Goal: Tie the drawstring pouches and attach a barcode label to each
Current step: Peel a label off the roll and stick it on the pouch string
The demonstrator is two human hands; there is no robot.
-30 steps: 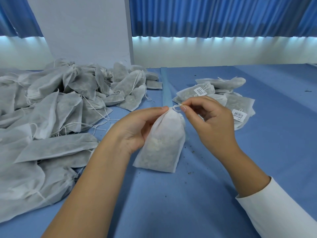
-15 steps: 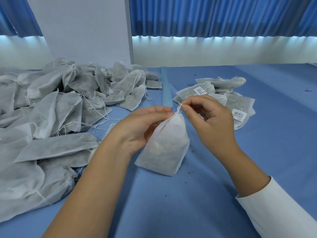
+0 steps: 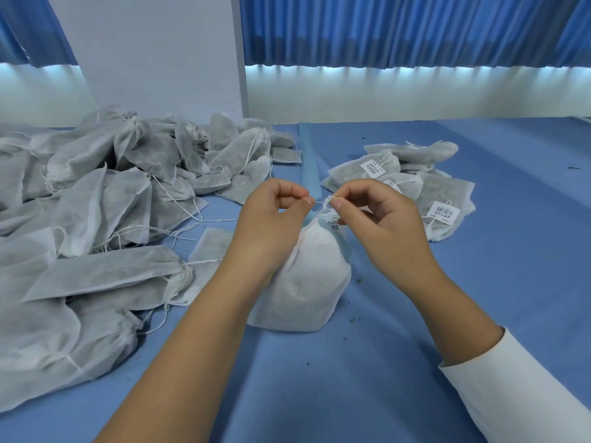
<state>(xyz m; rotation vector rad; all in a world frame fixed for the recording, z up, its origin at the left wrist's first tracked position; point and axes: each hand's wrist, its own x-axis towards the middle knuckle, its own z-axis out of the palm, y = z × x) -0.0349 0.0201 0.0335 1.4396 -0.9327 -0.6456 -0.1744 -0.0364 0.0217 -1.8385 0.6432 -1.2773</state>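
A filled white drawstring pouch [image 3: 307, 282] stands upright on the blue table, between my two wrists. My left hand [image 3: 271, 225] pinches one end of its white drawstring [image 3: 321, 204] just above the gathered neck. My right hand [image 3: 380, 225] pinches the other end of the string, a short way to the right. A small barcode label [image 3: 331, 219] hangs at the pouch's neck, partly hidden by my right thumb.
A big heap of unlabelled grey pouches [image 3: 96, 203] with loose strings fills the left side. A smaller pile of labelled pouches [image 3: 425, 187] lies at the back right. A light blue strip [image 3: 308, 161] lies between the piles. Dark crumbs dot the blue table [image 3: 351, 378].
The pouch has come down from hanging tilted to standing on the table. My hands have moved apart a little, drawing the string out between them; a label now shows at the neck.
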